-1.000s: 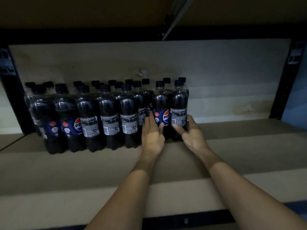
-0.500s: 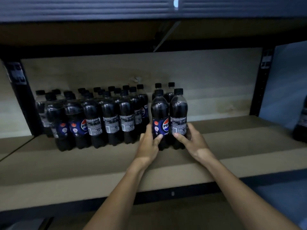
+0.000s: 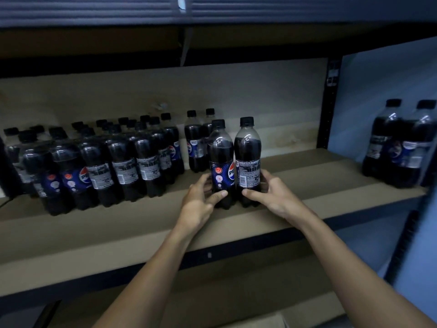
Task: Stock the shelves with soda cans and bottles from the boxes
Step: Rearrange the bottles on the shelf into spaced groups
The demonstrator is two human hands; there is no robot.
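Brown fibreboard makes up the shelf [image 3: 118, 228], seen from the head camera. Two dark cola bottles stand on it upright and touching side by side, near its front edge.

The left hand [image 3: 201, 200] grips the left bottle [image 3: 221, 157] low down, thumb across the front and fingers curled behind. This bottle's blue label faces the camera with the letters "PE" beside a red, white and blue globe, plus a small orange roundel.

The right hand [image 3: 274, 195] grips the right bottle [image 3: 248, 152] the same way, thumb on the front and fingers wrapped round the far side. Its label shows small print and a barcode, too fine to read.

Just behind them stands a pair of bottles [image 3: 195, 143] with black caps. To the left, a packed block of bottles [image 3: 99, 166] fills the board, and one front label there shows "PE" again.

Past a black upright [image 3: 329, 102], two more bottles [image 3: 399, 147] stand at the far right, their labels blurred.
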